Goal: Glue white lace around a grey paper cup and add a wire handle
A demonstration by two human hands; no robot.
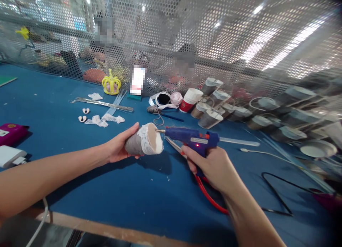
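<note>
My left hand (120, 145) is wrapped round a grey-covered cup (133, 144), tilted so its wide end faces right. A white lace band (145, 139) runs round that end. In my right hand (215, 165) is a blue glue gun (179, 134), its red light lit. The metal nozzle is at the rim of the cup; whether it touches I cannot tell. A clear glue stick (239, 142) sticks out of the gun's back. Below the gun lies a metal-jawed tool with red handles (210, 197), partly hidden by my right hand.
Grey-wrapped cups (210, 118) crowd the right side beside stacked paper cups (191, 100). Lace pieces (100, 121), metal wires (104, 103), a yellow crown-shaped piece (111, 83) and a lit phone (137, 80) lie toward the back. A perforated metal screen (160, 36) rises behind the blue table (114, 200).
</note>
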